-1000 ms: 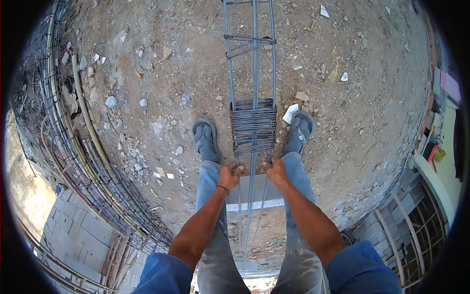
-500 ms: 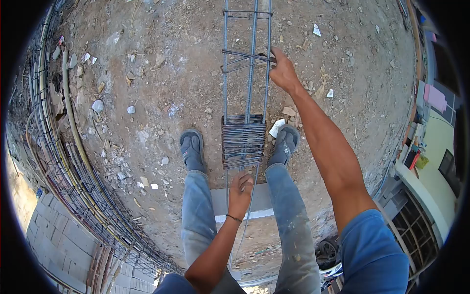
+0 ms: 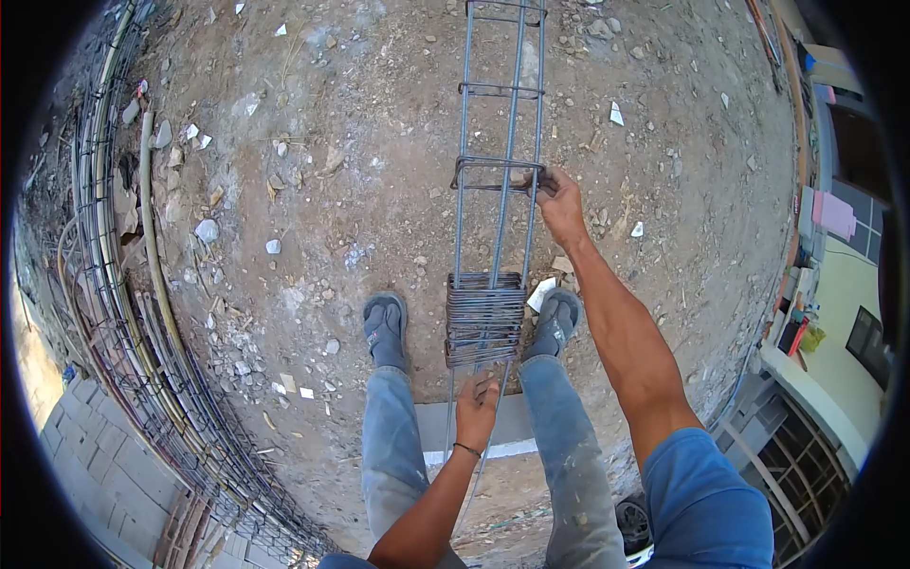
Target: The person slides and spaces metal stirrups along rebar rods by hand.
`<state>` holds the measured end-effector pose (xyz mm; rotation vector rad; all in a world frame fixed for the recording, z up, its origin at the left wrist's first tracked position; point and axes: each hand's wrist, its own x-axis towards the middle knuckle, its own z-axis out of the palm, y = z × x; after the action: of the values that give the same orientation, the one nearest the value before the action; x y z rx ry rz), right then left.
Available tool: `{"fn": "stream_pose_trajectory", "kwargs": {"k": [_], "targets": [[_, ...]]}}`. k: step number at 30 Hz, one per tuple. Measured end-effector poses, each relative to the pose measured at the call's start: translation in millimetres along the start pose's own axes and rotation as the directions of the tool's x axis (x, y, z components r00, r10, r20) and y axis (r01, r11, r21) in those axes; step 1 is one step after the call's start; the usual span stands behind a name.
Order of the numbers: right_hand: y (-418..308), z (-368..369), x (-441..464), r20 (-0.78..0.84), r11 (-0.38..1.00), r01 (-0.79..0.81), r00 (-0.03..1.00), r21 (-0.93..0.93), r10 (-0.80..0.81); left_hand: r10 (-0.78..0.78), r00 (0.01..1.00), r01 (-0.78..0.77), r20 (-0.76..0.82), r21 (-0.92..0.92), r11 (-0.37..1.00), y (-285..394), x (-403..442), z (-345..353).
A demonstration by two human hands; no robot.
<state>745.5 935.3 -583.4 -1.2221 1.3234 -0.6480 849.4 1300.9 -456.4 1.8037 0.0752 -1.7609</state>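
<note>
A long frame of ribbed rebar (image 3: 502, 228) runs away from me between my feet. My right hand (image 3: 557, 201) pinches the right side of a square wire stirrup (image 3: 498, 161) where it meets the right-hand bar. That stirrup stands slightly tilted around the bars. Nearer to me, a tight stack of stirrups (image 3: 484, 318) is bunched around the same bars. Just below the stack, my left hand (image 3: 476, 403) has its fingers curled at the middle bar. Those fingers partly hide what they hold.
Two spaced stirrups (image 3: 502, 90) cross the bars farther out. Long bundled rebar cages (image 3: 109, 237) lie along the left side. A grey slab (image 3: 431, 427) sits under the bars near my legs. Stones and white tile shards (image 3: 616, 114) litter the dirt ground.
The stirrup in my right hand was skewed across the bars and now sits squarer to them. My left hand stays below the stack. The view has shifted, with the frame appearing lower.
</note>
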Motion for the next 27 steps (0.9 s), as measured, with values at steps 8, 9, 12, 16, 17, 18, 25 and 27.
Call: {"fn": "stream_pose_trajectory", "kwargs": {"k": [8, 9, 12, 16, 17, 18, 25, 27], "targets": [[-5.6, 0.0, -20.3, -0.183, 0.981, -0.089, 0.976, 0.174, 0.121, -0.011, 1.000, 0.011, -0.002, -0.028, 1.000, 0.0, 1.7, -1.4], [-3.2, 0.7, -20.3, -0.195, 0.973, -0.104, 0.970, 0.208, 0.146, -0.030, 1.000, 0.030, -0.008, -0.015, 0.999, 3.1, 0.7, -0.7], [5.6, 3.8, -10.9, -0.201, 0.919, -0.144, 0.952, 0.368, 0.230, -0.047, 0.999, 0.047, -0.015, -0.009, 0.999, 3.1, 0.7, -0.2], [10.7, 3.5, 2.6, -0.203, 0.840, -0.179, 0.925, 0.513, 0.321, -0.060, 0.998, 0.060, 0.001, -0.042, 0.997, 2.0, 0.0, -1.2], [11.9, 1.3, 4.6, -0.188, 0.887, -0.185, 0.940, 0.424, 0.286, -0.062, 0.998, 0.062, 0.001, -0.040, 0.997, 0.8, 0.2, -1.9], [13.4, -0.2, 4.8, -0.168, 0.926, -0.187, 0.953, 0.329, 0.252, -0.057, 0.998, 0.057, 0.012, -0.040, 0.998, -0.3, 0.7, -2.3], [-40.3, 15.2, -25.8, -0.370, 0.982, 0.119, 0.927, 0.148, -0.056, -0.074, 0.997, 0.076, 0.020, -0.085, 0.994, -6.0, 1.7, -0.4], [-45.1, 15.7, -29.0, -0.282, 0.913, 0.188, 0.912, -0.362, -0.299, -0.077, 0.997, 0.078, 0.024, -0.082, 0.994, -9.2, 2.9, -0.6]]}}
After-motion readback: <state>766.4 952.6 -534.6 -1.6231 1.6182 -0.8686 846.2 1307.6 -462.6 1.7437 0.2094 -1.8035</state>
